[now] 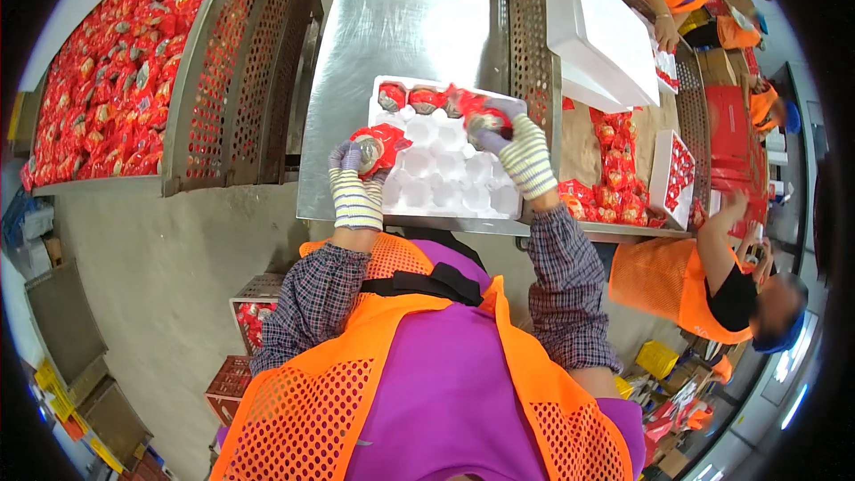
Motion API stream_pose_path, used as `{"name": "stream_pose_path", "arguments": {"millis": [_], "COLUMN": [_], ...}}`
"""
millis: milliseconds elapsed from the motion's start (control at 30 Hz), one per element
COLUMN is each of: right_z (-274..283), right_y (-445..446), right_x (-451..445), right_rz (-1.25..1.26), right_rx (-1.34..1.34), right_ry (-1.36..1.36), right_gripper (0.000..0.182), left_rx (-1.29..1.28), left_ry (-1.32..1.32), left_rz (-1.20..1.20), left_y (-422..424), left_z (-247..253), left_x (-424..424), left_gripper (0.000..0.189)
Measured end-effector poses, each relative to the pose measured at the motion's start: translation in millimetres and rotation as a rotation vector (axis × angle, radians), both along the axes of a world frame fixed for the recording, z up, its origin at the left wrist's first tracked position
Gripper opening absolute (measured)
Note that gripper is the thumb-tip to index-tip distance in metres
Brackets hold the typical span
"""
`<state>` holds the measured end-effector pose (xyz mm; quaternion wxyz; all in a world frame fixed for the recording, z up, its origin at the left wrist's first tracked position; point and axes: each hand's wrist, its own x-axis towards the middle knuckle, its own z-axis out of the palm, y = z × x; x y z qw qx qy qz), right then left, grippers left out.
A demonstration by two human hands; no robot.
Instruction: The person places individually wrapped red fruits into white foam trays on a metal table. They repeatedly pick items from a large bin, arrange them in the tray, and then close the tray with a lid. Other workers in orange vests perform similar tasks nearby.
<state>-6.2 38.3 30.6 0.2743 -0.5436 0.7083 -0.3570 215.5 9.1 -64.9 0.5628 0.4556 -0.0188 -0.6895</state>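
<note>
Before me on the steel table lies a white foam tray (431, 204) with rounded hollows. Several round items in red and clear plastic wrap, one of them a wrapped item (391, 97) at the far left corner, sit in its far row. My left hand (356, 184), in a striped knit glove, holds a wrapped round item (374, 150) over the tray's near left side. In a matching glove, my right hand (524, 150) grips another wrapped item (485, 121) over the far right part of the tray. What these items contain is not plain.
A large bin of red-wrapped items (120, 73) stands at the left beside perforated metal rails (244, 67). White foam boxes (601, 33) and more wrapped items (614, 167) lie to the right. Co-workers in orange vests (674, 287) are at the right.
</note>
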Motion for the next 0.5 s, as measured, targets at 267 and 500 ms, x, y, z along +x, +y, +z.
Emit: {"name": "stream_pose_path", "arguments": {"millis": [267, 500], "right_z": [-47, -45], "right_y": [-67, -86], "right_x": [-5, 23], "right_rz": [0.347, 0.429], "right_rx": [0.625, 0.686], "right_ry": [0.450, 0.794], "right_gripper": [0.036, 0.041], "left_rx": [0.057, 0.058], "left_ry": [0.107, 0.072], "left_rz": [0.026, 0.014], "left_y": [-2, 0], "left_z": [-2, -8], "left_x": [6, 8], "left_gripper": [0.031, 0.037]}}
